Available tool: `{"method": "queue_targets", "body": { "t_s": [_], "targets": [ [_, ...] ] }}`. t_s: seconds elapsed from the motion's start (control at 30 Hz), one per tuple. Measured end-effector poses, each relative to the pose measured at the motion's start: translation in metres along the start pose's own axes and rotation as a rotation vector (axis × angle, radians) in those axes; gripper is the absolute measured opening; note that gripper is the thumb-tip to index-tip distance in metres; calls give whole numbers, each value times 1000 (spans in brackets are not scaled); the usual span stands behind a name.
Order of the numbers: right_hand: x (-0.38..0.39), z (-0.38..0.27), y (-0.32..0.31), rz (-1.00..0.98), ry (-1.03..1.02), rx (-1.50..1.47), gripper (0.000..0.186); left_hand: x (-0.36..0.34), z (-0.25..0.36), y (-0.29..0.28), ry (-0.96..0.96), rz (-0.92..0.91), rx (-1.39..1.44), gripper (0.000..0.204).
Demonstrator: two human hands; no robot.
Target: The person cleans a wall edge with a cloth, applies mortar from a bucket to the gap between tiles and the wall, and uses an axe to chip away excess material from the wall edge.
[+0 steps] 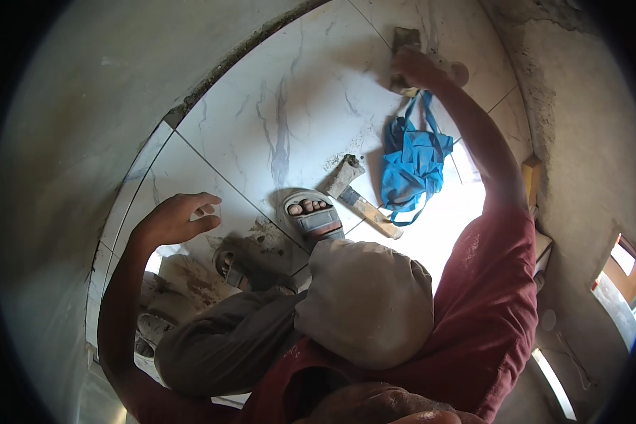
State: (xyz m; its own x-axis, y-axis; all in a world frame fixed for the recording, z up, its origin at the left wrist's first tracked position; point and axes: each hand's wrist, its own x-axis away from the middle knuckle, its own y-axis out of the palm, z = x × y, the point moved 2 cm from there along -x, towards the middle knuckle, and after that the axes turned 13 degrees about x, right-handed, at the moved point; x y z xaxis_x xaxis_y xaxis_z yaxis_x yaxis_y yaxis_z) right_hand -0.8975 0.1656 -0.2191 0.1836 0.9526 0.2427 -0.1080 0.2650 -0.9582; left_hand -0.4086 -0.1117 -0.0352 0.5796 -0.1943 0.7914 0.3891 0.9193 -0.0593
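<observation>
The right hand point(418, 68) grasps a grimy rectangular block point(407, 39) by its middle, toward the far end of the marble-patterned tile floor point(233, 141), nearer the floor's right edge than its left. Just below it lies a crumpled blue fabric bag point(415, 166), its straps reaching up to the block. A wooden-handled hammer point(372, 213) lies aslant between the bag and a sandalled foot point(314, 214). The left hand point(178, 220) hangs over the floor near its left edge, loosely curled, gripping nothing.
</observation>
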Motion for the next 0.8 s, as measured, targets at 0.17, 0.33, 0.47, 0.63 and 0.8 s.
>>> {"method": "queue_targets", "body": {
  "t_s": [0.17, 0.33, 0.47, 0.63, 0.8],
  "targets": [
    [-13, 9, -68, -533, -129, 432, 21, -11, -13, 27, 71, 67, -66, 52],
    [34, -101, -140, 14, -34, -39, 19, -20, -59, 76, 5, -89, -308, 48],
    [124, -246, -127, -648, 44, -483, 47, -27, -91, 76, -78, -177, -410, 46],
    [175, -321, -77, -275, 396, -626, 55, -38, -95, 44, -14, 53, -389, 39],
    [174, -323, -78, -155, 509, -605, 54, -63, -85, 33, 56, 102, -375, 40]
  ]
}}
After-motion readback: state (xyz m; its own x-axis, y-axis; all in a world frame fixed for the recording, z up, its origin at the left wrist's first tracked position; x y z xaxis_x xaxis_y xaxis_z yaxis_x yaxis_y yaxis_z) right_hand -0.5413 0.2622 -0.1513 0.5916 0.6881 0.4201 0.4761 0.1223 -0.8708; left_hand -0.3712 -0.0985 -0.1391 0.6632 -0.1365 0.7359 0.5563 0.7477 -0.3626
